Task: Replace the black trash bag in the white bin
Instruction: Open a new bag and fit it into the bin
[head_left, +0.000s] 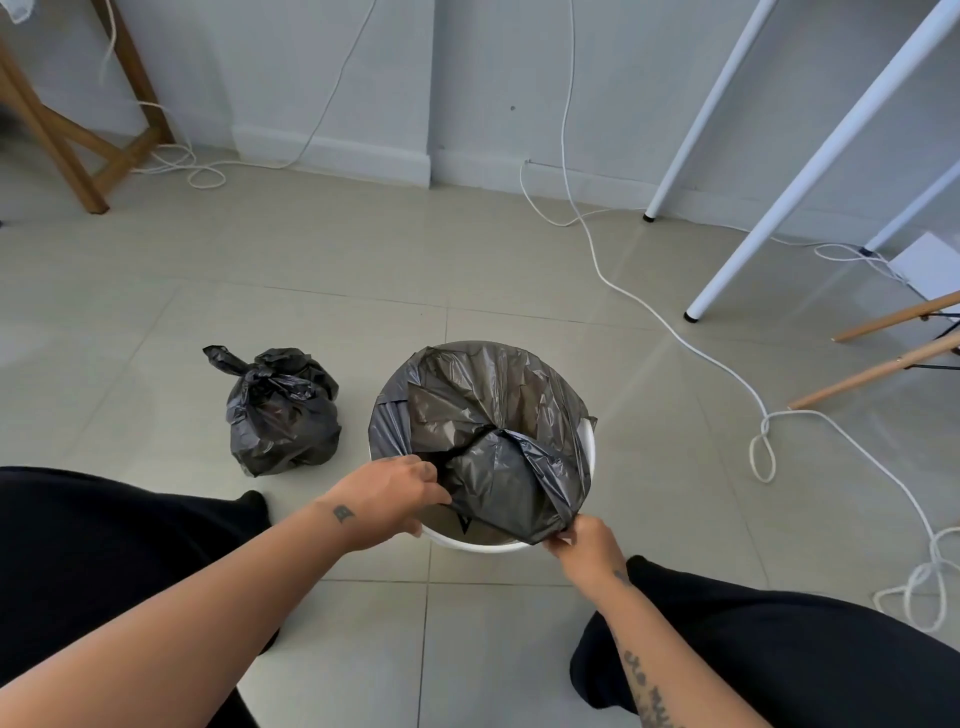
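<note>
Both your forearms are bare and reach forward, angling in toward each other. Your left hand (389, 496) is back-up with fingers curled, gripping the black trash bag (493, 415) just past its fingertips. Your right hand (587, 543) pinches a fold of the same bag at its thumb side. Your left wrist has a small tattoo (343, 514).
</note>
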